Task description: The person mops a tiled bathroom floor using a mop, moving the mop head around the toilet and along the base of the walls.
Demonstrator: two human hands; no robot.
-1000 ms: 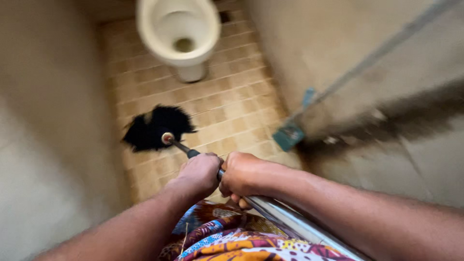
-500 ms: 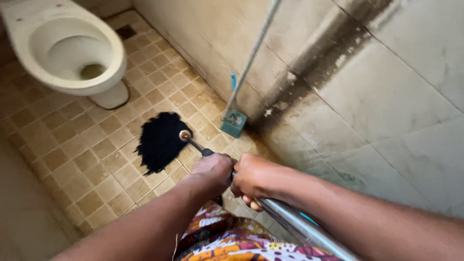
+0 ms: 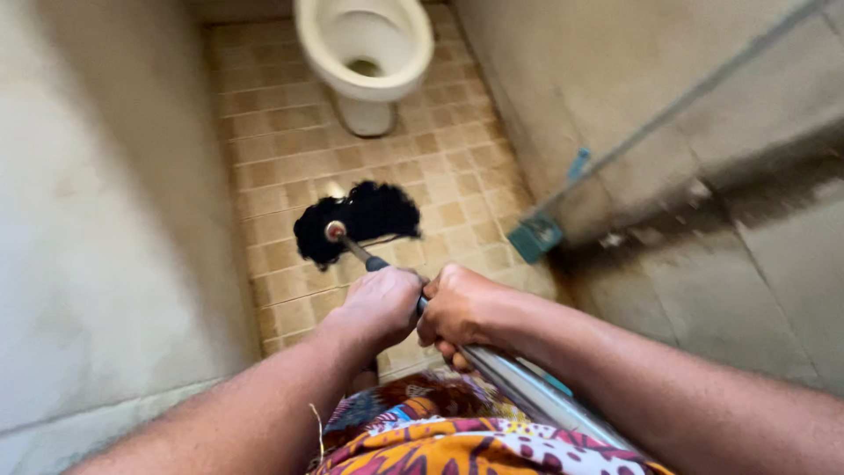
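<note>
I have both hands on the mop handle (image 3: 492, 368), a shiny metal pole that runs from my lap down toward the floor. My left hand (image 3: 380, 305) sits lower on it, fingers wrapped tight around the pole; my right hand (image 3: 459, 310) is just behind and touching it, fingers also closed around the metal. The black mop head (image 3: 365, 217) lies spread on the tan tiled floor (image 3: 281, 167), in the middle of the narrow room, between me and the toilet (image 3: 367, 53) and well short of its base.

As for progress, I judge the mopping to be under way — the head is down and pressed flat. I can't tell which tiles are already wet or clean; a small bright glint shows near the mop, no more. The strip around the toilet foot and the dark-stained corner of the right wall (image 3: 747, 202) look untreated to me.

The only container is the toilet bowl — open, with a little dark water at the bottom. A second long-handled tool with a teal head (image 3: 536, 236) leans against the right wall.
</note>
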